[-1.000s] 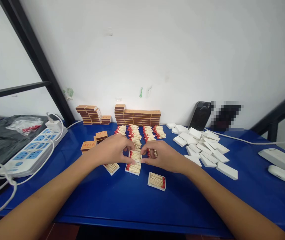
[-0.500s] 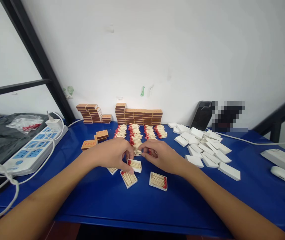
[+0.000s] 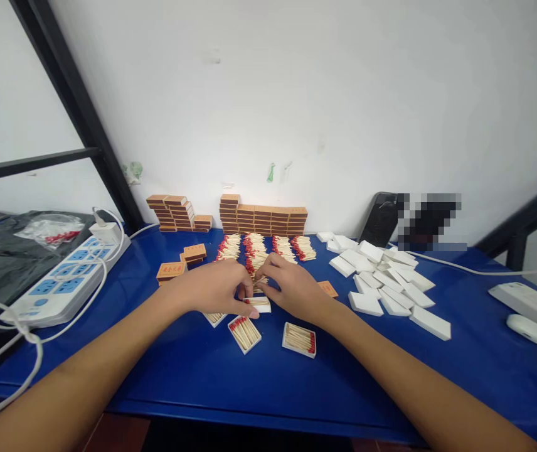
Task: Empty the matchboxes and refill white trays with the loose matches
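Between the thumb and fingers of my left hand (image 3: 221, 285) is a small white matchbox tray (image 3: 263, 307), tilted, with matches in it. My right hand (image 3: 293, 287) is just beyond the tray, its thumb and fingertips pinched on matches at the near end of a pile of red-tipped matches (image 3: 255, 246). The fingers partly cover what they grip. Three other trays filled with matches lie close by: a front tray (image 3: 244, 334), a right tray (image 3: 299, 339), and a left tray (image 3: 214, 319) partly under my left hand.
Stacked orange-brown matchboxes (image 3: 263, 220) line the wall, with loose matchbox covers (image 3: 171, 270) at left and one orange cover (image 3: 327, 289) beside my right wrist. White trays (image 3: 386, 276) are heaped at right near a phone (image 3: 377, 220). A power strip (image 3: 64, 282) lies left.
My right hand has moved slightly left, closing its fingers at the matches. The tray in my left hand has tilted. An orange cover now shows beyond my right wrist.
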Action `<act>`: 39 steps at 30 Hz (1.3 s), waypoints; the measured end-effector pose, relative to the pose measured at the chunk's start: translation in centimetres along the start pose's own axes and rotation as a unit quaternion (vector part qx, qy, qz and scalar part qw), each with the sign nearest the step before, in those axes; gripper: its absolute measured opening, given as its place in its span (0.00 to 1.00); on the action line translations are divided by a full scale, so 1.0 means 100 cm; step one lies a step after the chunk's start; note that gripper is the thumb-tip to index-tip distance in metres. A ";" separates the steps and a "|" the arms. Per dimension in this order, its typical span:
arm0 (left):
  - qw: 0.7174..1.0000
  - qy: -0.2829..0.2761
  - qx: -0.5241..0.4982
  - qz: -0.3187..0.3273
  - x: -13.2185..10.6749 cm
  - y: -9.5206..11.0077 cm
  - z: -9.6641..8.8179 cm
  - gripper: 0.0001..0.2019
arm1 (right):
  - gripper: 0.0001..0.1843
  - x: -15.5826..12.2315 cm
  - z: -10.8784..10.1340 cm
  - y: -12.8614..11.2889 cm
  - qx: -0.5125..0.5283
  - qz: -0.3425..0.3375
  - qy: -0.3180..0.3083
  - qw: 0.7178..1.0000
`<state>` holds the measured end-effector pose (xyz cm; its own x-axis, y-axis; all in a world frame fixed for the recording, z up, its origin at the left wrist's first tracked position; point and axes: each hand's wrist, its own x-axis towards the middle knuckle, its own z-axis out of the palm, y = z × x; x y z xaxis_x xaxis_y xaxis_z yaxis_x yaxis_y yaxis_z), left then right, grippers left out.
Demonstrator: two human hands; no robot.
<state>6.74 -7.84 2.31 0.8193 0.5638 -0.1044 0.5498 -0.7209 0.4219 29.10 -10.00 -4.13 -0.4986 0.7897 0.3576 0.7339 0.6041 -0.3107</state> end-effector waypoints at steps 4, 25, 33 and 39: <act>1.000 0.001 0.005 -0.003 0.000 -0.001 0.000 0.16 | 0.03 0.001 0.003 0.002 0.020 0.009 0.011 1.000; 0.996 0.051 0.076 0.018 0.005 -0.010 0.006 0.14 | 0.06 -0.014 -0.028 -0.007 0.079 0.048 -0.053 0.994; 0.987 0.086 0.137 -0.008 0.009 -0.011 0.005 0.08 | 0.07 -0.014 -0.023 -0.003 0.042 0.032 -0.008 0.999; 0.987 0.080 0.138 -0.020 0.008 -0.008 0.002 0.10 | 0.18 -0.019 -0.021 -0.006 0.019 0.016 -0.024 0.999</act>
<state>6.93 -6.90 1.65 0.7715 0.6352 0.0374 0.6233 -0.7662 0.1563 30.60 -12.04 -2.77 -0.4973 0.8126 0.3039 0.7325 0.5810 -0.3549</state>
